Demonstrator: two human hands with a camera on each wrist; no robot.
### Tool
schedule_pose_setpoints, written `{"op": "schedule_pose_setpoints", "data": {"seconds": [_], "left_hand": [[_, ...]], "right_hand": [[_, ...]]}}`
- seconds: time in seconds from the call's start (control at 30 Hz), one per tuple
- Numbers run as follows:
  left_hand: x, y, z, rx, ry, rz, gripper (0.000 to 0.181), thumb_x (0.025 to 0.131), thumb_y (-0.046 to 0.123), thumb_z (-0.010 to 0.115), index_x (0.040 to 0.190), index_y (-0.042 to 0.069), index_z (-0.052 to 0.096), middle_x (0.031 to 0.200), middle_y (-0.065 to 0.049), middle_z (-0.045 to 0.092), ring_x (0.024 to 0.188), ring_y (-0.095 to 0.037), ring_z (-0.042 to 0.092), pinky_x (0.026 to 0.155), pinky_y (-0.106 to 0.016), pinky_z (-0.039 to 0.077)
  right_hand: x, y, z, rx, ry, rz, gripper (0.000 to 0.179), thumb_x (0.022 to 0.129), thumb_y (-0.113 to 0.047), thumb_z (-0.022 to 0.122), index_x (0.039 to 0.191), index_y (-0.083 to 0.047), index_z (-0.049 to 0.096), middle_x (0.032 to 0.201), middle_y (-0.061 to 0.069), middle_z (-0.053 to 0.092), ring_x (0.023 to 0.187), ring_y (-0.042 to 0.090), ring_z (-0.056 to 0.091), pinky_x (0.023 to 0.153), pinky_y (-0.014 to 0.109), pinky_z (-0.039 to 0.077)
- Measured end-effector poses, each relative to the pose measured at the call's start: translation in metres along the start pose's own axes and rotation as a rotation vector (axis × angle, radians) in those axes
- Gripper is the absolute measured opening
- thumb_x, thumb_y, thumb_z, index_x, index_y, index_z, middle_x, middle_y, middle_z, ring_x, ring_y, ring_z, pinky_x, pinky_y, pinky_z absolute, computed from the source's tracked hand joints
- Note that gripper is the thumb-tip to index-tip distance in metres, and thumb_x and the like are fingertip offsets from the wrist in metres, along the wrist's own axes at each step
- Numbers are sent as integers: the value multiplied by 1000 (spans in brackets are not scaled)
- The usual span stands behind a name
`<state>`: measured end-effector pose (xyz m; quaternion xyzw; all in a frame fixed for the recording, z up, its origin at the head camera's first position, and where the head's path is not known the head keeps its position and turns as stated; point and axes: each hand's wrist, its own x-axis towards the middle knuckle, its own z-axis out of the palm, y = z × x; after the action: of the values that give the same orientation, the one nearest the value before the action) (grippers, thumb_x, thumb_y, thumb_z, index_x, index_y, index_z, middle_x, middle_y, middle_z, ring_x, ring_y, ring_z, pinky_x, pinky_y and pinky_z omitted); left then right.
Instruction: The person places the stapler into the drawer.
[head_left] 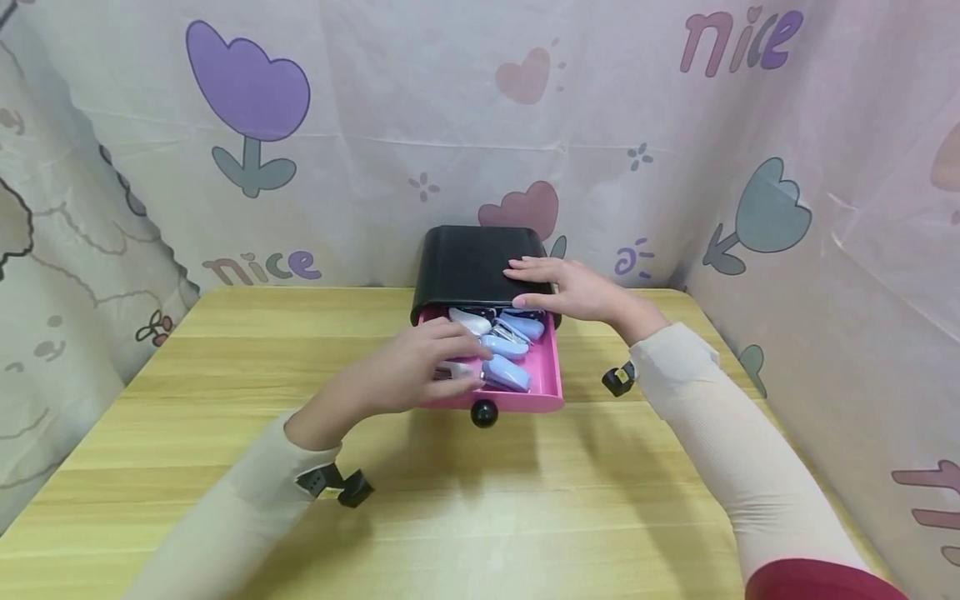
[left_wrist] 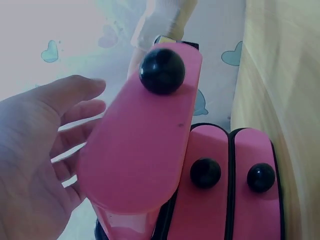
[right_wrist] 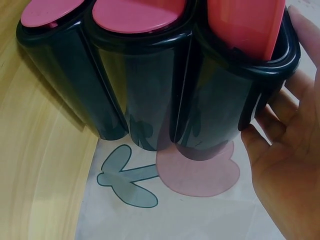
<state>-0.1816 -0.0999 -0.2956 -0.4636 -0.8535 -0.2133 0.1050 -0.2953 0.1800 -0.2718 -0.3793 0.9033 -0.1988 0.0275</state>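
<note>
A black drawer unit (head_left: 480, 262) stands at the back of the table with its top pink drawer (head_left: 553, 367) pulled out. Inside lie several light-blue mini staplers (head_left: 506, 372) and a white one (head_left: 470, 322), with metal parts showing. My left hand (head_left: 420, 367) hovers over the left side of the drawer, hiding part of its contents; in the left wrist view its thumb and fingers stand apart with nothing seen between them. My right hand (head_left: 573, 287) rests on the unit's top at the right edge, fingers extended; in the right wrist view it lies against the casing.
Two further pink drawers (left_wrist: 207, 150) with black knobs are closed below the pulled-out one. A black round knob (head_left: 484, 413) sticks out at the drawer's front. Patterned cloth (head_left: 375, 125) hangs behind the wooden table (head_left: 480, 517) and along its sides.
</note>
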Motion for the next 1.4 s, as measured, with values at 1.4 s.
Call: {"op": "schedule_pose_setpoints", "data": {"seconds": [1.4], "left_hand": [[-60, 35, 42, -850, -102, -435, 30, 93, 27, 68, 120, 14, 67, 105, -1, 69, 95, -22, 67, 77, -37, 58]], "right_hand": [[-1, -1, 1, 20, -4, 20, 63, 92, -55, 59, 147, -27, 47, 156, -7, 33, 146, 15, 20, 115, 55, 18]]}}
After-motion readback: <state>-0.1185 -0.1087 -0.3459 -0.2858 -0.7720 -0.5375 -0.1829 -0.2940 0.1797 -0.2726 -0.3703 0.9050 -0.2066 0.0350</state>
